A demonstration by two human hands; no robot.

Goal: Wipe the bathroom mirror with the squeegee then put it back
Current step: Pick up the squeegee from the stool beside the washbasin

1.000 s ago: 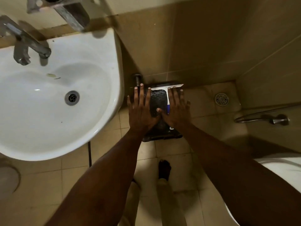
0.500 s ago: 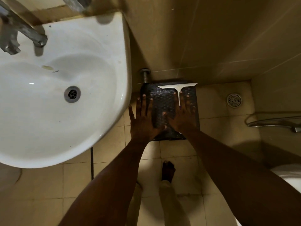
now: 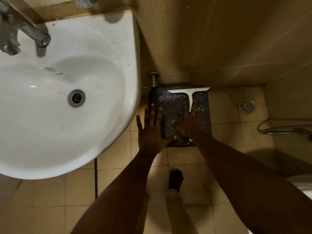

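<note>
A white T-shaped squeegee [image 3: 190, 93] lies on top of a dark woven box [image 3: 173, 105] on the floor against the wall, blade toward the wall. Its handle runs back between the spread fingers of my right hand [image 3: 187, 120], which lies flat over the handle's blue end; I see no closed grip. My left hand [image 3: 152, 130] is stretched out flat with fingers apart over the box's left edge, holding nothing. The mirror is out of view.
A white washbasin [image 3: 118, 53] with a metal tap [image 3: 25, 31] fills the left, its rim close to my left hand. A floor drain [image 3: 246, 106] and a metal hose [image 3: 285, 130] are at the right. My bare foot [image 3: 176, 179] stands on the tiled floor.
Both hands have slid back from the wall along the box top, so the whole squeegee blade and more of its handle now show. The view has shifted a little to the right.
</note>
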